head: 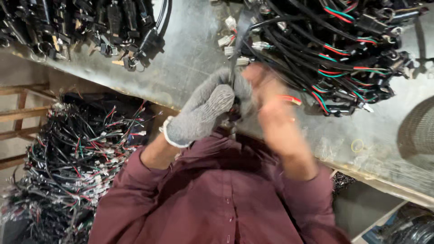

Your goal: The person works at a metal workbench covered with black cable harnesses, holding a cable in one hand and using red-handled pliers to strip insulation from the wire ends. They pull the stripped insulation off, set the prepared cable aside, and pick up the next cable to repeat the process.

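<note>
The work surface is a grey metal table (190, 49), scuffed and dull, running on a slant across the top of the head view, with its near edge just in front of the person's chest. On the far left of it lies a heap of black connectors and clips (90, 27). On the right sits a large bundle of black cables with red and green wires (334, 54), several ending in small white plugs (228, 40). A yellow rubber band (357, 145) lies on the bare metal near the table's edge, and a dark mesh object (418, 131) shows at the right border.

The left hand (205, 110), in a grey knitted glove, is closed in a fist around a black cable (236, 49) that rises from the fist towards the bundle. The cable is held above the table's near edge, close to the chest. The right hand (271, 108), bare, is blurred; it lies against the gloved fist, but whether its fingers are pinching or spread cannot be told.

Below the table on the left, a pile of loose wire harnesses (77, 158) fills the floor area beside a wooden frame (22, 113). The person wears a maroon shirt (217, 194).
</note>
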`<action>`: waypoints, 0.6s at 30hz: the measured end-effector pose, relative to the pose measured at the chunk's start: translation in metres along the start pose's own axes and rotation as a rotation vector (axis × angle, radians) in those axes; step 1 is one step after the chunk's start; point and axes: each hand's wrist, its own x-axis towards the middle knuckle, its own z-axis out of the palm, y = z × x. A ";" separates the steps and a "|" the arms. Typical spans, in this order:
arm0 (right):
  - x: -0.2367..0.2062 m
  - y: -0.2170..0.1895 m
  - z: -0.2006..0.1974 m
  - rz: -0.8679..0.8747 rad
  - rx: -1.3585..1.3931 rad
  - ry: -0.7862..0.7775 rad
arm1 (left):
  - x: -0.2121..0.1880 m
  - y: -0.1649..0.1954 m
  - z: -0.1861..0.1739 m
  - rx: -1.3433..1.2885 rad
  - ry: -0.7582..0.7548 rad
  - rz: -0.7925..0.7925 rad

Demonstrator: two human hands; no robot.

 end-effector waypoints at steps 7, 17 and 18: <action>0.000 -0.032 0.008 0.556 0.972 -0.032 | 0.002 -0.003 -0.007 0.795 0.173 0.315; 0.029 -0.029 -0.018 0.431 1.136 0.066 | -0.019 -0.013 -0.003 0.514 0.243 0.157; 0.029 -0.029 -0.018 0.406 1.118 0.062 | -0.019 -0.009 -0.003 0.577 0.225 0.172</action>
